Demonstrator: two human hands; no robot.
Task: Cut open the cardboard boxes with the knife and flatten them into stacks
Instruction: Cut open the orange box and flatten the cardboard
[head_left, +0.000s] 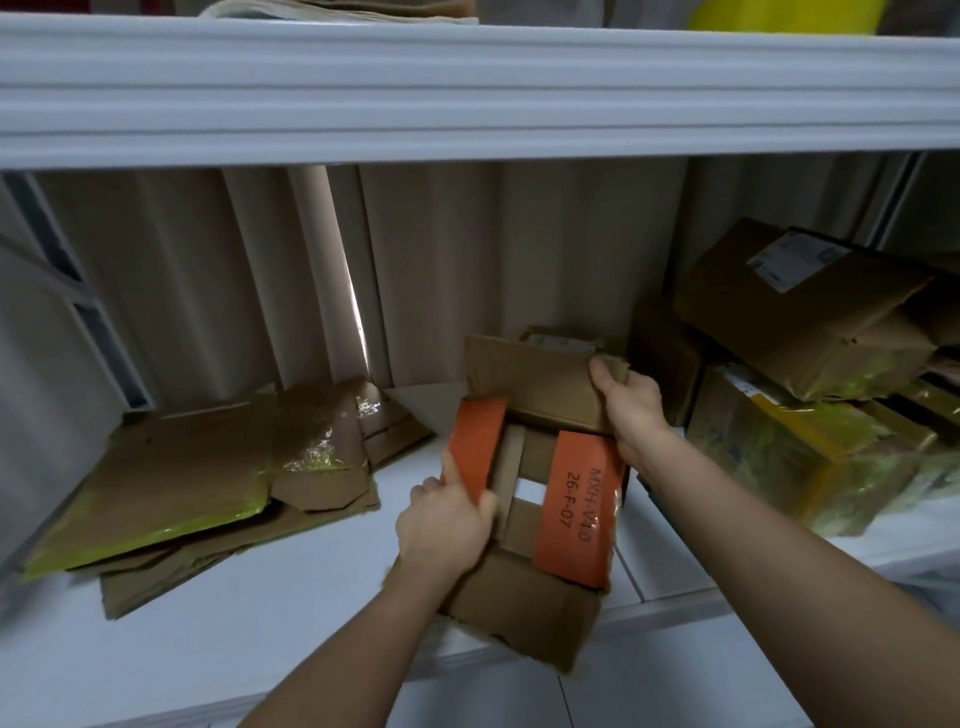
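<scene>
Hands both engaged on one opened cardboard box (535, 519). Left grip (447, 525) closes on the box's left orange-taped flap (475, 447), thumb over the flap's inner edge. Right grip (631, 402) pinches the far brown flap (530, 379) at its right corner, fingers curled round the edge. Box sits partly collapsed on the white shelf (260, 597), near its front edge; an orange label (579, 506) reads "MXH-V10 26-F-07". Stack of flattened cardboard (208, 483) lies to the left, apart from the box. Uncut boxes (810, 395), some with yellow tape, are piled to the right. No knife visible.
</scene>
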